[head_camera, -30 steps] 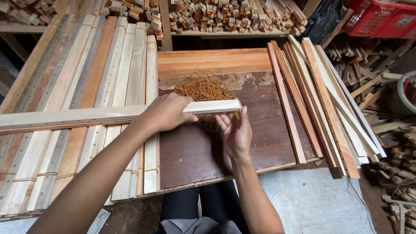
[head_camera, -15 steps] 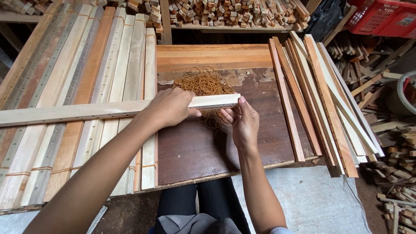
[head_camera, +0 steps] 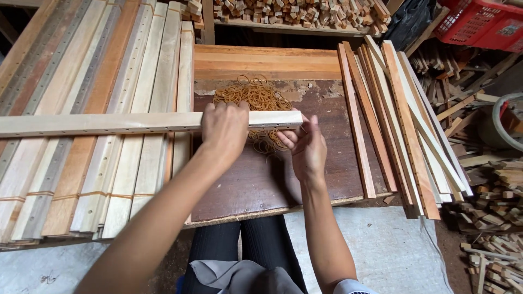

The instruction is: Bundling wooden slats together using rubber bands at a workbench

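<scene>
At the far left, rows of long wooden slats (head_camera: pixel 103 109) lay side by side, many with lines of small holes, some bound near their lower ends by thin bands. Across them stretched a pale drilled wooden strip (head_camera: pixel 109 123), level and reaching from the left edge to the middle of the view. The left hand (head_camera: pixel 224 130) was curled over the strip near its right end, fingers wrapped over the top edge and gripping it. Just right of that, the right hand (head_camera: pixel 306 148) met the strip's end from below, thumb and fingertips pinched at the end face; whether a band was caught between them I could not tell. Behind both hands, touching the strip's far side, a heap of tan rubber bands (head_camera: pixel 251 97) sat on the dark brown tabletop (head_camera: pixel 245 185), loose and in no container. Further right, a fan of longer slats (head_camera: pixel 397 120) leaned across the tabletop's edge. At the upper right stood a red plastic crate (head_camera: pixel 479 24), its contents hidden. Offcuts (head_camera: pixel 490 201) littered the floor at the right.
</scene>
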